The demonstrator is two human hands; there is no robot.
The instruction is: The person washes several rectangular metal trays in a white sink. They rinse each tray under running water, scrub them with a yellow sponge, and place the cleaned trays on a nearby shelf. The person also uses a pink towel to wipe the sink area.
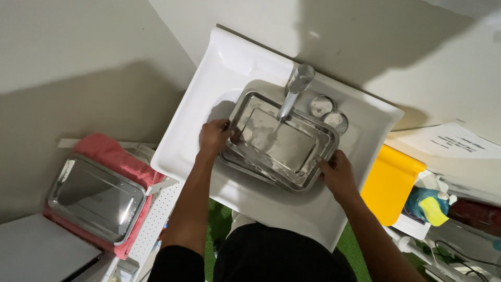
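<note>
In the sink point(229, 68), under the tap point(295, 90), a steel tray point(282, 141) lies on another tray. The left hand point(214, 137) clamps its fingers on the tray's left edge; the right hand point(336, 172) grips the right corner. Two small round tins point(329, 112) sit beside the tap. Left of the sink, a third tray point(95, 197) rests on a red towel point(117, 156).

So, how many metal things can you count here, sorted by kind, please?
Trays in the sink, held by the left hand and right hand: at least 2, stacked
Tray on the red towel: 1
Small round lids or cups: 2
Tap: 1
Total: at least 6
</note>
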